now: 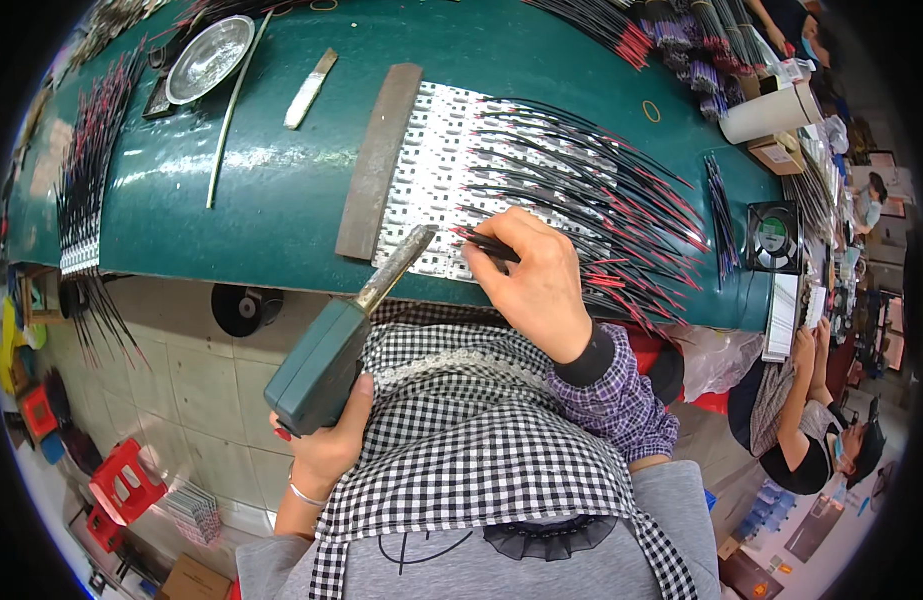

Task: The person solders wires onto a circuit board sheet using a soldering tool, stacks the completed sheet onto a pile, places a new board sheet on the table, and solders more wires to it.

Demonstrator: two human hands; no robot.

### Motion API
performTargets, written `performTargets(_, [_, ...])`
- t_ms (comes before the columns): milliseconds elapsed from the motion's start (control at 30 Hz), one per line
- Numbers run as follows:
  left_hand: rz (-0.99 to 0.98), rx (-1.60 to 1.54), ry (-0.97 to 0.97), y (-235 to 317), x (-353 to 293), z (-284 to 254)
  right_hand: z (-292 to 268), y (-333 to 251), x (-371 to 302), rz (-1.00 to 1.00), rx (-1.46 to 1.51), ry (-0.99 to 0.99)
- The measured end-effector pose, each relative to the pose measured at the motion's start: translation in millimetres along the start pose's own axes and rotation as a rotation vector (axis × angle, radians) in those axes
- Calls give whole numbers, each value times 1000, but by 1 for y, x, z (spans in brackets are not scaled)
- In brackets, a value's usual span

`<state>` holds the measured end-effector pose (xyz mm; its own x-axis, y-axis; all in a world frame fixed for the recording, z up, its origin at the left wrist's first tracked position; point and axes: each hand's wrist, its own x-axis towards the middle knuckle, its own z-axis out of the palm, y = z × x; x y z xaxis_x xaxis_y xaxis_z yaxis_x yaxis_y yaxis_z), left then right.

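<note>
My left hand [326, 440] is wrapped round the handle of a dark green soldering gun [318, 362]. The gun's long metal barrel [399, 265] slants up to the near edge of a white perforated panel of small boards [431, 150]. My right hand [533, 280] is closed in a pinch on black wires [493, 244], with the reddish wire ends close to the barrel's tip. Whether tip and wires touch cannot be made out. Rows of black and red wires [621, 190] fan rightward from the panel. A flat brown bar [378, 160] lies along the panel's left side.
On the green table [271, 230] lie a metal bowl [209, 60], a thin stick [236, 110], a pale flat blade [310, 90] and a wired strip [79, 255] at far left. A small fan [773, 236] stands right. Another person [806, 440] sits beyond it. A red stool [128, 482] is lower left.
</note>
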<state>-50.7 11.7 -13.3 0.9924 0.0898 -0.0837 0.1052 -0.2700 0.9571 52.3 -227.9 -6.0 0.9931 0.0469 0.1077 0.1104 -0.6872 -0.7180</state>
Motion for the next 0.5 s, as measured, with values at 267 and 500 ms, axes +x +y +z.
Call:
performTargets(267, [-72,39,-39,-1,-4,0,0,3,-3,10,66,-23])
performTargets(500, [-60,-35,35,2,-3,3,2,3,-4,-19,53,5])
